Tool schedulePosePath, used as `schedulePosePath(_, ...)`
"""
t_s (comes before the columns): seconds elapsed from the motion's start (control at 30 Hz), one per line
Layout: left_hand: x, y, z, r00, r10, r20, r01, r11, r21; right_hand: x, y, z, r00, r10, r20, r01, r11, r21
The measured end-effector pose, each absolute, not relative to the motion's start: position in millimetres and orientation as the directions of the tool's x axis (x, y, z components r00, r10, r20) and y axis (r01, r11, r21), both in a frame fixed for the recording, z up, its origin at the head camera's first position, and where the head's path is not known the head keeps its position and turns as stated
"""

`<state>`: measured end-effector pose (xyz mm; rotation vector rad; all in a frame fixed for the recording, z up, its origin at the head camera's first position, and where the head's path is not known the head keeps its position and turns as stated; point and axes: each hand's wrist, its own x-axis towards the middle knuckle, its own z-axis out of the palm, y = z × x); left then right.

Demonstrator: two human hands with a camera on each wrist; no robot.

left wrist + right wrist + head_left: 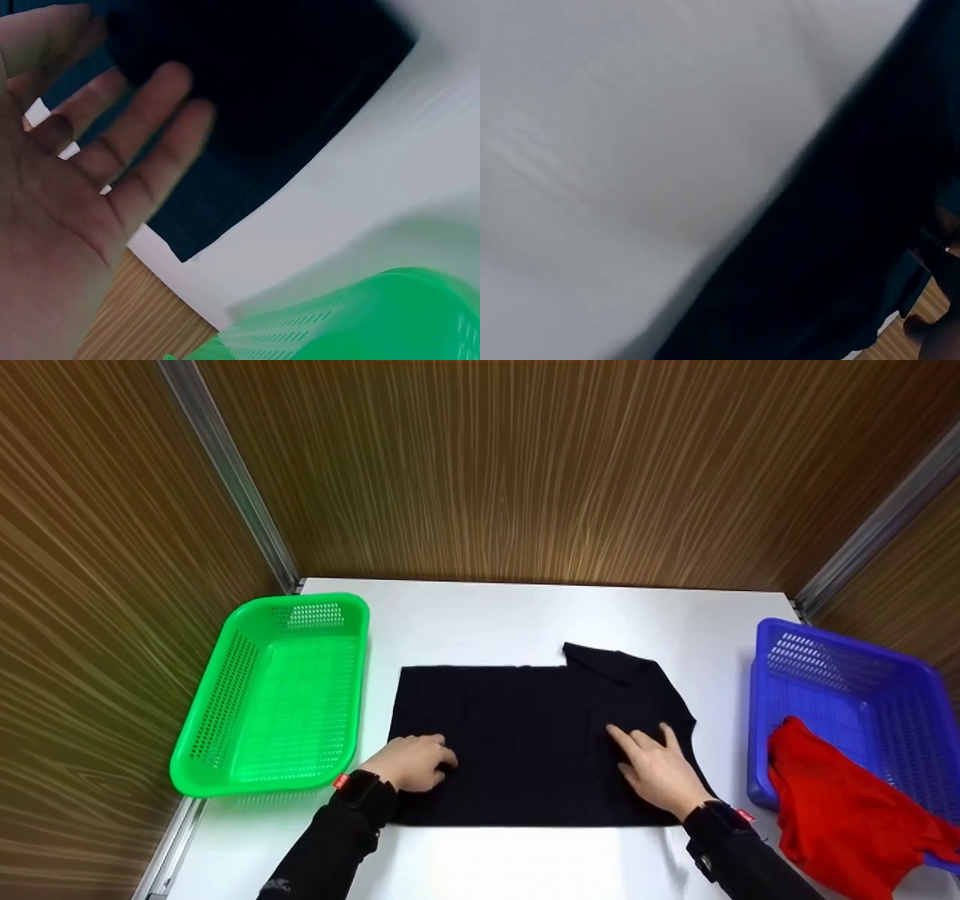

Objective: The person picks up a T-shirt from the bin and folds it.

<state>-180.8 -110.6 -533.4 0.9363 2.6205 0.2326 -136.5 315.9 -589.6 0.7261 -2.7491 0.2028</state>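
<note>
A black short-sleeved shirt lies flat on the white table, folded lengthwise, with a sleeve sticking out at its far right. On the shirt's left end rests my left hand, its fingers loosely bent; the left wrist view shows the palm and relaxed fingers with nothing gripped. Toward the right end, my right hand touches the fabric with spread fingers. Only a dark sliver of that hand shows at the right edge of the right wrist view, beside the shirt's edge.
An empty green basket stands left of the shirt. At the right is a blue basket with a red cloth draped over its near side. Wood-grain panels enclose the white table at the back and sides.
</note>
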Motion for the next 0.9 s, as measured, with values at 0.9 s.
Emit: schedulePosePath(0.9,-223,-101,-541,-0.924,0.339,-0.178,0.302,0.93,0.208,-177,313,-572,-0.956,-0.155,0.248,-0.204,0.961,-0.186)
